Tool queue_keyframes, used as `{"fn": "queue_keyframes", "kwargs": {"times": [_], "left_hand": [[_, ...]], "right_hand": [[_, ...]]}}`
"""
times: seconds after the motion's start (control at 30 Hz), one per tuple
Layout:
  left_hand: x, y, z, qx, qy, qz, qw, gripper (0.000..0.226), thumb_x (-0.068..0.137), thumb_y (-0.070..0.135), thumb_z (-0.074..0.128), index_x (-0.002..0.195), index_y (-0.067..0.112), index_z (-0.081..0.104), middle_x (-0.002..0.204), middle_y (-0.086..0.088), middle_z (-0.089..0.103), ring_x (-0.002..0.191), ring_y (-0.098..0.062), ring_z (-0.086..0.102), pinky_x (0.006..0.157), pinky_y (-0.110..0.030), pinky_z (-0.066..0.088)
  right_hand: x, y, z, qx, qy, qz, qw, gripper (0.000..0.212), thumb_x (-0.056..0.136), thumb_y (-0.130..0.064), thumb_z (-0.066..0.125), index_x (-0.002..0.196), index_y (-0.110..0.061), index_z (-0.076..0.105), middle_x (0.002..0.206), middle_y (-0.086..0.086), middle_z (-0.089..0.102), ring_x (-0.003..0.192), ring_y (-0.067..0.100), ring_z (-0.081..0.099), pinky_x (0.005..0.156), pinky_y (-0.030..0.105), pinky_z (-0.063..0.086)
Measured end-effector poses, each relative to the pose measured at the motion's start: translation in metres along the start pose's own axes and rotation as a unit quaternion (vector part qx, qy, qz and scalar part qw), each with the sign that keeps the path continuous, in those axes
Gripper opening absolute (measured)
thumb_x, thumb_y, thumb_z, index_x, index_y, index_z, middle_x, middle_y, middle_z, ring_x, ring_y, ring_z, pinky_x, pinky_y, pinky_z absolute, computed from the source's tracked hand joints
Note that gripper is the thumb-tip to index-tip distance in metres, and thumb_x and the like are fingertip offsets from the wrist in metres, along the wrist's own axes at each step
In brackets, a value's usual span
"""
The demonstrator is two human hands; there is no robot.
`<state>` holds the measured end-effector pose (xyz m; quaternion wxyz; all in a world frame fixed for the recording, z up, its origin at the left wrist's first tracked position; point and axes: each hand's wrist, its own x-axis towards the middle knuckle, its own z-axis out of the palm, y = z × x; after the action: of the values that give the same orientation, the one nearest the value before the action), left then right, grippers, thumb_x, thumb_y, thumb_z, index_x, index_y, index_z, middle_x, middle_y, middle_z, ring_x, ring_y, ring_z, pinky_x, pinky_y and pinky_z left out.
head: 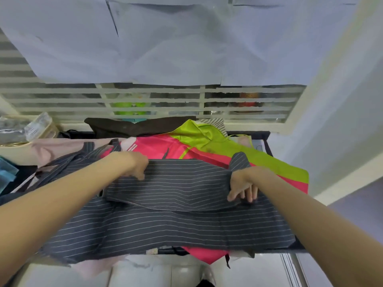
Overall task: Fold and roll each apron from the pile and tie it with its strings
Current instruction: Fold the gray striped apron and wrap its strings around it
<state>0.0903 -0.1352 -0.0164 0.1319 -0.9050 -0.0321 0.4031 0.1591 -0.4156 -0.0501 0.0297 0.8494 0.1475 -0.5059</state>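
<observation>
A dark grey pinstriped apron [165, 220] lies spread across the pile, its far part folded back toward me as a flap [176, 183]. My left hand [135, 165] grips the flap's left end with curled fingers. At the flap's right end my right hand [242, 186] holds the fold, fingers pointing down over the cloth. One grey strap [240, 160] sticks up just behind the right hand. Under the grey apron lie a pink apron [157, 149] and a lime green one [223, 148].
A dark brown cloth [132, 125] lies at the back against a white slatted grille [145, 100]. Pale pink fabric [51, 148] and plastic-wrapped items [31, 127] sit at the left. A white wall [342, 100] rises on the right. Tiled floor [155, 274] shows below the table edge.
</observation>
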Motion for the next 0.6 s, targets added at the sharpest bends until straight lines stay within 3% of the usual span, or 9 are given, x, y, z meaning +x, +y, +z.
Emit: {"fn": "queue_keyframes", "kwargs": {"times": [0.07, 0.1, 0.23, 0.3, 0.37, 0.43, 0.47, 0.53, 0.6], "left_hand": [[0.016, 0.016, -0.011, -0.007, 0.101, 0.039, 0.994, 0.038, 0.094, 0.026, 0.050, 0.129, 0.010, 0.050, 0.127, -0.009, 0.057, 0.107, -0.025, 0.057, 0.086, -0.031, 0.045], [0.024, 0.025, -0.017, -0.026, 0.127, 0.057, 0.990, 0.040, 0.094, 0.024, 0.050, 0.132, 0.013, 0.046, 0.132, -0.009, 0.053, 0.115, -0.026, 0.053, 0.092, -0.032, 0.043], [0.062, 0.066, -0.037, -0.073, 0.181, 0.119, 0.973, 0.049, 0.095, 0.013, 0.044, 0.143, 0.015, 0.034, 0.144, -0.009, 0.041, 0.127, -0.028, 0.045, 0.102, -0.036, 0.039], [0.075, 0.078, -0.043, -0.085, 0.195, 0.131, 0.968, 0.049, 0.096, 0.009, 0.038, 0.144, 0.013, 0.032, 0.145, -0.010, 0.038, 0.128, -0.029, 0.044, 0.102, -0.035, 0.037], [0.088, 0.085, -0.049, -0.113, 0.189, 0.131, 0.967, 0.048, 0.096, 0.007, 0.035, 0.143, 0.011, 0.032, 0.144, -0.012, 0.039, 0.125, -0.030, 0.047, 0.101, -0.034, 0.038], [0.099, 0.088, -0.050, -0.173, 0.157, 0.129, 0.964, 0.045, 0.096, 0.006, 0.035, 0.141, 0.008, 0.034, 0.137, -0.016, 0.047, 0.107, -0.030, 0.060, 0.089, -0.033, 0.045], [0.105, 0.089, -0.050, -0.203, 0.136, 0.128, 0.961, 0.042, 0.096, 0.007, 0.036, 0.138, 0.007, 0.035, 0.130, -0.018, 0.053, 0.091, -0.028, 0.065, 0.077, -0.032, 0.049], [0.117, 0.087, -0.049, -0.241, 0.100, 0.118, 0.958, 0.035, 0.096, 0.009, 0.039, 0.131, 0.004, 0.042, 0.113, -0.020, 0.063, 0.068, -0.022, 0.064, 0.053, -0.021, 0.048], [0.122, 0.083, -0.046, -0.262, 0.086, 0.116, 0.954, 0.026, 0.096, 0.010, 0.043, 0.119, 0.003, 0.051, 0.103, -0.020, 0.068, 0.058, -0.014, 0.060, 0.043, -0.013, 0.043]], "right_hand": [[0.006, 0.003, -0.014, 0.090, 0.100, -0.059, 0.989, 0.027, 0.094, -0.026, 0.055, 0.077, -0.006, 0.060, 0.073, 0.009, 0.066, 0.056, 0.017, 0.063, 0.048, 0.022, 0.052], [0.009, 0.005, -0.022, 0.120, 0.178, -0.082, 0.973, 0.031, 0.095, -0.022, 0.052, 0.068, -0.009, 0.057, 0.063, 0.007, 0.062, 0.050, 0.016, 0.057, 0.044, 0.022, 0.047], [0.019, 0.030, -0.050, 0.157, 0.443, -0.064, 0.880, 0.031, 0.093, -0.012, 0.045, 0.062, -0.008, 0.043, 0.072, 0.012, 0.050, 0.069, 0.026, 0.049, 0.060, 0.029, 0.032], [0.029, 0.041, -0.056, 0.174, 0.434, -0.034, 0.883, 0.018, 0.092, -0.011, 0.045, 0.075, -0.006, 0.047, 0.081, 0.011, 0.048, 0.082, 0.028, 0.051, 0.064, 0.028, 0.033], [0.042, 0.049, -0.060, 0.162, 0.355, -0.032, 0.920, 0.009, 0.091, -0.015, 0.053, 0.092, -0.006, 0.050, 0.093, 0.010, 0.049, 0.098, 0.028, 0.049, 0.065, 0.029, 0.036], [0.054, 0.052, -0.059, 0.159, 0.264, -0.021, 0.951, 0.034, 0.090, -0.021, 0.059, 0.116, -0.001, 0.049, 0.114, 0.014, 0.051, 0.111, 0.030, 0.049, 0.080, 0.032, 0.040], [0.057, 0.052, -0.060, 0.183, 0.240, -0.024, 0.953, 0.033, 0.090, -0.022, 0.060, 0.113, -0.001, 0.049, 0.111, 0.013, 0.054, 0.107, 0.028, 0.050, 0.084, 0.034, 0.042], [0.068, 0.052, -0.061, 0.293, 0.219, -0.043, 0.929, 0.019, 0.091, -0.021, 0.061, 0.097, -0.006, 0.050, 0.093, 0.006, 0.054, 0.097, 0.023, 0.050, 0.080, 0.033, 0.040], [0.071, 0.051, -0.064, 0.412, 0.213, -0.042, 0.885, 0.034, 0.091, -0.025, 0.061, 0.117, -0.005, 0.052, 0.109, 0.007, 0.055, 0.110, 0.027, 0.050, 0.085, 0.032, 0.040]]}}
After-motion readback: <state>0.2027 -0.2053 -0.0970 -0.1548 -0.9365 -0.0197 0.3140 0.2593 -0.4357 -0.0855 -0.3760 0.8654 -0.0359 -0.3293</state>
